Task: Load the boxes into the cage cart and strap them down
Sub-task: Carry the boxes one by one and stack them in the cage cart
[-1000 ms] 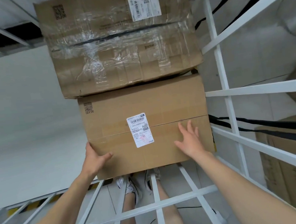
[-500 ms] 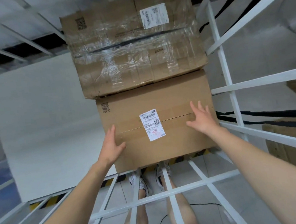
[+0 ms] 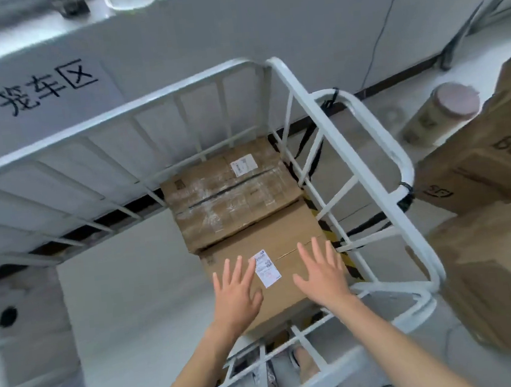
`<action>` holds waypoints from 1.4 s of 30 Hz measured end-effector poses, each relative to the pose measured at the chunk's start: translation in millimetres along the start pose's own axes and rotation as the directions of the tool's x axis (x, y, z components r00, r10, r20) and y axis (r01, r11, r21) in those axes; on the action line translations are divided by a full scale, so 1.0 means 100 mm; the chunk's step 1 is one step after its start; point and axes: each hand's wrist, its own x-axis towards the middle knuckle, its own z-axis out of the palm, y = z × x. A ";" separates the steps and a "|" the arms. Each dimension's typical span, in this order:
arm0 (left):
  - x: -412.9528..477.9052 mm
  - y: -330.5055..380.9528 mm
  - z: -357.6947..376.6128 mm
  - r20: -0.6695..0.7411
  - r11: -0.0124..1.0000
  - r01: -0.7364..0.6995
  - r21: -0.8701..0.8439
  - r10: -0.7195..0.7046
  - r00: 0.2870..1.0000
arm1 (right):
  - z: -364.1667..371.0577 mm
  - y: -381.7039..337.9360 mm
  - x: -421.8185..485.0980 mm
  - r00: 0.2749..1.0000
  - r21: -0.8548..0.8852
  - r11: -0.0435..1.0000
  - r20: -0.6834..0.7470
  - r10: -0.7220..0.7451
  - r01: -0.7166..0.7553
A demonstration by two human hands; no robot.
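Note:
Two cardboard boxes lie side by side on the floor of the white cage cart [image 3: 370,187]. The near box [image 3: 288,243] is plain brown with a white label. The far box [image 3: 232,195] is wrapped in clear tape and also labelled. My left hand [image 3: 236,293] and my right hand [image 3: 319,271] hover over the near box with fingers spread, holding nothing. Black straps [image 3: 365,229] hang on the cart's right side rails.
More cardboard boxes [image 3: 501,262] are stacked outside the cart on the right, with a lidded cup [image 3: 441,114] beyond them. A wall with black characters stands behind the cart. My feet show below the cart's near rails.
The view has risen well above the cart. Both hands have lifted off the near box's sides and now hang open above its top.

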 end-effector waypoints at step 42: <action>-0.50 6.74 1.44 0.317 0.684 -0.701 0.201 0.632 0.707 | -0.28 5.85 -3.46 0.545 0.742 0.435 -0.112 0.831 -0.510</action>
